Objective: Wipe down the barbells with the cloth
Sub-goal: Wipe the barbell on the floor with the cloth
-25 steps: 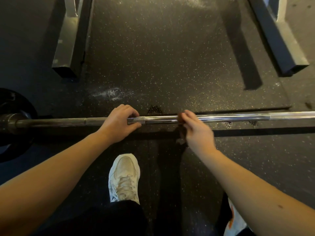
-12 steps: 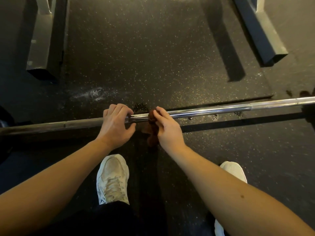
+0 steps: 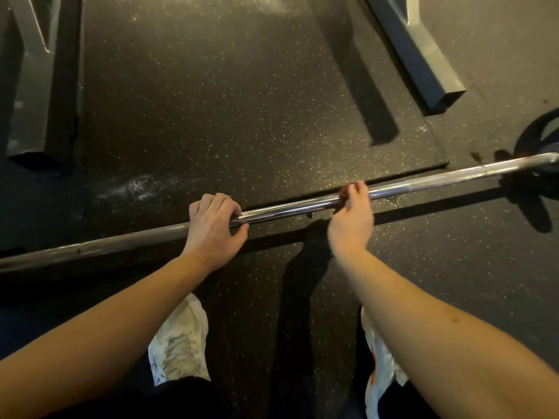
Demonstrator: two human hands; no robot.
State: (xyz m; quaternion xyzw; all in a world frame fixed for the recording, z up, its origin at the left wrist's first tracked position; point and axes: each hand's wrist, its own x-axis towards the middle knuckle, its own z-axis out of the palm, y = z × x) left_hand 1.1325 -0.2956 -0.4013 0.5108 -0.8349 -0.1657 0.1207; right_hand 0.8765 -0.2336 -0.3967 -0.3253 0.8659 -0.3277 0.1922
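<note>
The long chrome steel barbell (image 3: 287, 208) runs across the black speckled rubber floor (image 3: 242, 101), and its right end meets a dark weight plate (image 3: 541, 131). The left hand (image 3: 213, 226) grips the barbell overhand, fingers (image 3: 217, 204) curled over the top and thumb underneath, probably to stop the shaft rolling while it is rubbed. Further right along the barbell, the right hand (image 3: 351, 220) holds a small reddish-brown cloth (image 3: 342, 195) against the shaft. Its fingers (image 3: 358, 189) hook over the top, so the cloth sits between them and the metal. Most of the cloth is hidden, with only a strip showing left of the fingertips. Wrapped like this, it likely cleans round the bar in one stroke. White trainers (image 3: 178, 343) stand on the near side of the barbell.
</note>
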